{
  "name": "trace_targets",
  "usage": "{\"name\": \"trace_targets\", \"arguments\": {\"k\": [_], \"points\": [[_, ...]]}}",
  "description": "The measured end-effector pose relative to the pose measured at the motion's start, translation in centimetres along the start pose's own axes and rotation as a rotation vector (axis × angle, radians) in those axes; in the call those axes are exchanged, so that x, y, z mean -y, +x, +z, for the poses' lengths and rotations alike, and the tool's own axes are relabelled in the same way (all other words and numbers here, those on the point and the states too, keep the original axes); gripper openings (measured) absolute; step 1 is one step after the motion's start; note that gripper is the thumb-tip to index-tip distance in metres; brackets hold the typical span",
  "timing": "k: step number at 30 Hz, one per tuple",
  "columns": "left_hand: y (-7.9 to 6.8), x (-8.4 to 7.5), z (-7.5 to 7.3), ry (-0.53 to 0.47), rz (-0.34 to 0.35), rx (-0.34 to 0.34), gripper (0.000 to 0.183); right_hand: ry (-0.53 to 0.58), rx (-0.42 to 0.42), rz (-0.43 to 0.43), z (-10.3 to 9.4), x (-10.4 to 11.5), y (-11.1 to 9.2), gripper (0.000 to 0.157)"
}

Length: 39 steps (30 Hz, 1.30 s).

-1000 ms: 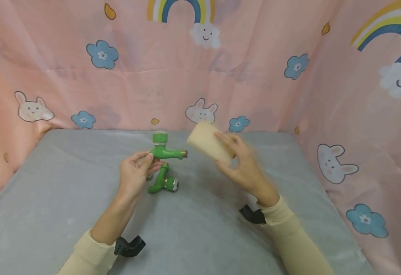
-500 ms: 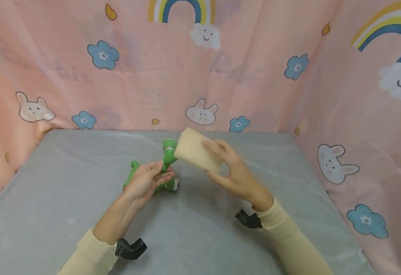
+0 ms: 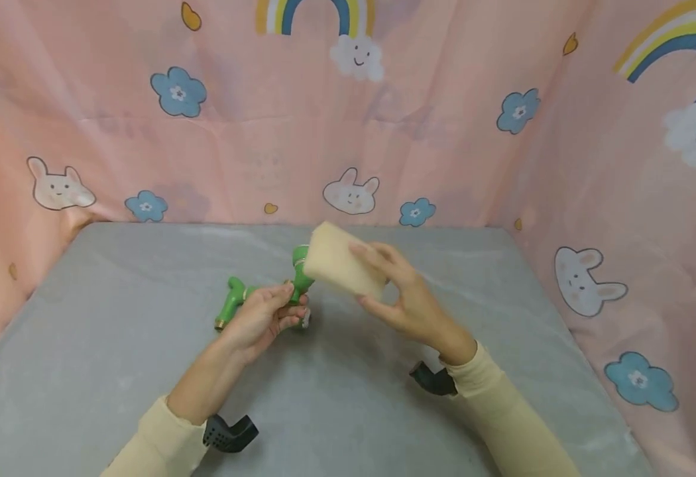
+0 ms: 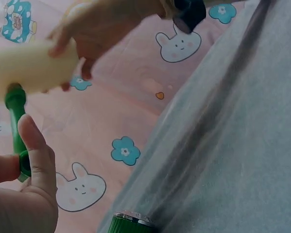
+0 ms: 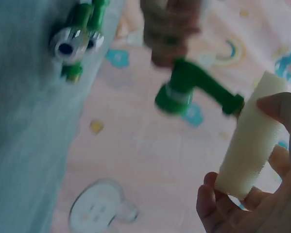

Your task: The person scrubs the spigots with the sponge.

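My left hand [image 3: 258, 318] pinches a green faucet [image 3: 301, 273] between thumb and fingers, raised above the table. A pale yellow sponge [image 3: 339, 262] is gripped in my right hand [image 3: 416, 308], thumb on one side and fingers on the other. The faucet's threaded end meets the sponge's broad face in the left wrist view, where the faucet [image 4: 16, 119] points up at the sponge [image 4: 36, 68]. In the right wrist view the faucet's handle [image 5: 173, 99] hangs free beside the left hand. The sponge partly hides the faucet in the head view.
A second green faucet [image 3: 231, 305] lies on the grey-covered table [image 3: 336, 411] just left of my left hand. Another faucet [image 3: 305, 320] lies behind that hand, mostly hidden. A pink printed curtain [image 3: 252, 132] closes off the back and sides. Black wrist mounts [image 3: 231, 434] jut from both cuffs.
My left hand has moved right and turned the faucet, bringing its end against the sponge. My right hand has shifted the sponge left and slightly down. The left-lying faucet has come into view.
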<state>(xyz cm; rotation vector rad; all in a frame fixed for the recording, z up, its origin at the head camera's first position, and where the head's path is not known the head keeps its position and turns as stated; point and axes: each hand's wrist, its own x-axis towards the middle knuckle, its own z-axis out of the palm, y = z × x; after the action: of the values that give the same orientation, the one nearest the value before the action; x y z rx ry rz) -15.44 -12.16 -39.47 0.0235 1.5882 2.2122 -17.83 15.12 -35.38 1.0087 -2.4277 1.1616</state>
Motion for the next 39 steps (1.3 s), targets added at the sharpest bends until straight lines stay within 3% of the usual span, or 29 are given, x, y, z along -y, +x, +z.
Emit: {"name": "trace_targets", "arguments": {"k": [3, 5, 8, 10, 12, 16, 21, 24, 28, 31, 34, 36, 39], "points": [[0.0, 0.0, 0.0, -0.029, -0.007, 0.030, 0.029, -0.055, -0.069, 0.085, -0.4, -0.9, 0.3, 0.068], [0.0, 0.0, 0.0, -0.030, -0.015, 0.034, 0.028, -0.042, -0.103, 0.094, -0.7, -1.0, 0.3, 0.069], [-0.1, -0.2, 0.1, 0.016, 0.011, 0.002, 0.031, 0.040, -0.021, 0.028, -0.8, -0.1, 0.2, 0.069], [-0.2, -0.5, 0.0, 0.077, 0.078, -0.054, 0.034, 0.068, 0.065, 0.035, -0.9, 0.2, 0.3, 0.067], [-0.4, -0.9, -0.2, 0.144, 0.166, -0.120, 0.039, 0.023, 0.137, 0.119, -1.2, -0.1, 0.4, 0.063], [-0.8, -1.3, -0.4, 0.270, 0.331, -0.225, 0.036, -0.109, 0.154, 0.274, -2.0, -1.4, 0.5, 0.058], [-1.0, -1.5, 0.0, 0.387, 0.484, -0.249, 0.028, 0.053, 0.229, 0.189, -1.8, -0.9, 0.3, 0.057], [-0.9, -1.7, 0.0, 0.385, 0.539, -0.258, 0.027, 0.048, 0.282, 0.237, -1.8, -1.3, 0.5, 0.055], [-0.9, -1.7, -0.1, 0.287, 0.484, -0.266, 0.030, -0.023, 0.170, 0.315, -2.3, -2.2, 0.5, 0.057], [-0.9, -1.6, -0.1, 0.213, 0.357, -0.224, 0.036, 0.018, 0.070, 0.176, -1.9, -1.2, 0.3, 0.065], [-0.8, -1.4, 0.1, 0.127, 0.228, -0.143, 0.041, 0.050, 0.050, 0.026, -1.0, 0.0, 0.5, 0.073], [-0.7, -1.3, 0.1, 0.077, 0.164, -0.090, 0.040, 0.018, 0.042, 0.008, -0.6, -0.1, 0.7, 0.075], [-0.7, -1.1, 0.1, -0.018, 0.094, -0.031, 0.033, -0.050, -0.052, 0.059, -0.8, -0.9, 1.0, 0.074]]}}
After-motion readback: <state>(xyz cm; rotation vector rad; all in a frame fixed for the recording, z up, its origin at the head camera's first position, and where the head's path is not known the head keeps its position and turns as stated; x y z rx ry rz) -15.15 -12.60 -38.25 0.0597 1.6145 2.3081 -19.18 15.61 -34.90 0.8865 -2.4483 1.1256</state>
